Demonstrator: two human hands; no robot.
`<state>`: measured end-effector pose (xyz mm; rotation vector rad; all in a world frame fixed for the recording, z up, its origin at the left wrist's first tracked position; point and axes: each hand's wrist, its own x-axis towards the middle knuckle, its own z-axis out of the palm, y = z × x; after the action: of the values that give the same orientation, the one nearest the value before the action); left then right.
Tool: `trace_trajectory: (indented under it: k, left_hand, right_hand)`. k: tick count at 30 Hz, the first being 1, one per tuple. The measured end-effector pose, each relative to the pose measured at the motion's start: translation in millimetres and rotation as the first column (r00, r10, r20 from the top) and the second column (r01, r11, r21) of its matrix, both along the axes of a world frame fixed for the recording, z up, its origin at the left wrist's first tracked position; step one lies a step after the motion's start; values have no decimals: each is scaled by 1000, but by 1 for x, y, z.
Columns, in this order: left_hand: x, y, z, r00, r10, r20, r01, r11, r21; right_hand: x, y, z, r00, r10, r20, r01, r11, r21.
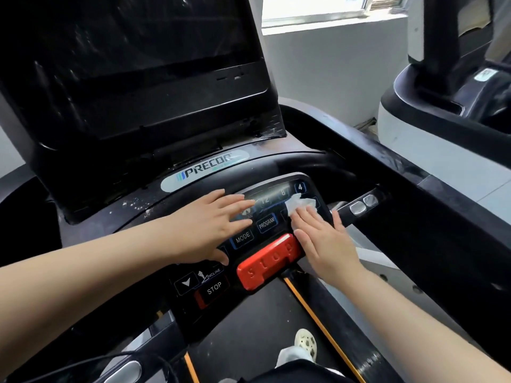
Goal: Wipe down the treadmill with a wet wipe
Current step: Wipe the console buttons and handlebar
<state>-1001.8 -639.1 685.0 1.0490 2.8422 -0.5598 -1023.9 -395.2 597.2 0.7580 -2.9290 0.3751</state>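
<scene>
The right hand [322,239] lies flat with straight fingers, pressing the wet wipe [300,203] against the far right corner of the treadmill's control panel [265,225], likely so the palm spreads pressure over the number keys. The left hand [210,225] rests open and flat on the panel's left part, probably bracing the person as they lean in. The red stop bar [266,262] sits along the near edge, just beside the right hand and seemingly not yet wiped.

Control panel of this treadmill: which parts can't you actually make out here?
Head view only:
- Buttons under the left hand on the control panel.
- Keys beneath the wet wipe and right hand.
- Faint, blurred numerals along the top.
- Screen: dark, top cut off.
</scene>
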Motion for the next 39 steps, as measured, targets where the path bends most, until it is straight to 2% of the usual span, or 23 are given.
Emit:
trace_trajectory:
  k: [3, 5, 7, 10, 13, 16, 17, 18, 19, 21, 23, 25, 26, 29, 31, 33, 36, 37, 39]
  left_hand:
    - [-4, 1, -4, 999, -49, -16, 49, 999, -22]
    - [-5, 4, -4, 1000, -18, -23, 17, 999, -49]
    - [-7, 2, -5, 1000, -14, 17, 15, 999, -35]
    - [-7, 1, -7, 998, -67, 19, 67, 997, -27]
    - [-9, 1, -6, 998, -61, 12, 62, 998, -34]
    - [-11, 6, -7, 999, -25, 42, 27, 999, -34]
    - [-11, 8, -4, 998, -17, 62, 18, 1000, -6]
    - [-10, 8, -3, 996, -22, 86, 25, 999, -43]
    - [-9, 11, -1, 997, -52, 51, 55, 997, -50]
    - [-13, 6, -6, 996, -84, -5, 84, 996, -25]
    - [-16, 6, -5, 997, -83, 5, 83, 994, -70]
    - [-17, 8, -5, 996, -94, 0, 94, 993, -69]
    - [-18, 8, -5, 996, -92, 3, 92, 994, -56]
    - [-22, 8, -6, 999, -39, -3, 39, 999, -29]
    - [-21, 14, -4, 1000, -7, -27, 6, 999, -47]
    - [-23, 15, -7, 998, 25, -50, -29, 997, -75]
    - [-23, 15, -8, 995, 89, 49, -81, 985, -153]
    - [-23, 15, -8, 994, 89, 62, -79, 985, -154]
    - [-24, 15, -8, 991, 103, 85, -88, 982, -166]
  right_hand:
    - [16, -20, 6, 997, 66, 26, -64, 996, -62]
    - [30, -35, 2, 983, 172, -58, -174, 984, -23]
    - [29, -32, -3, 973, 208, -103, -212, 977, -32]
    - [14, -7, 1, 993, 107, -46, -112, 986, -125]
    - [11, 5, -3, 995, 49, 83, -27, 969, -245]
    - [27, -22, -7, 989, 106, 101, -66, 937, -342]
    - [31, -28, -10, 984, 144, 104, -100, 932, -349]
    - [31, -28, -14, 979, 174, 106, -129, 933, -337]
    - [27, -24, -16, 979, 179, 97, -140, 938, -318]
    - [10, -7, -19, 993, 88, 79, -59, 949, -310]
    - [-5, 11, -19, 991, -57, 123, 97, 932, -350]
    - [-8, 7, -16, 983, -94, 155, 144, 924, -355]
    - [-4, -4, -14, 986, -61, 153, 111, 933, -343]
    - [13, -38, -15, 987, 159, 20, -149, 953, -264]
    - [2, -41, -13, 976, 199, -86, -212, 962, -175]
    - [-23, -31, -7, 995, 85, -46, -92, 980, -174]
    - [-49, -13, -2, 987, -120, 104, 142, 959, -244]
    - [-46, -16, 0, 983, -136, 119, 162, 955, -247]
    - [-26, -33, 2, 992, -59, 111, 83, 970, -229]
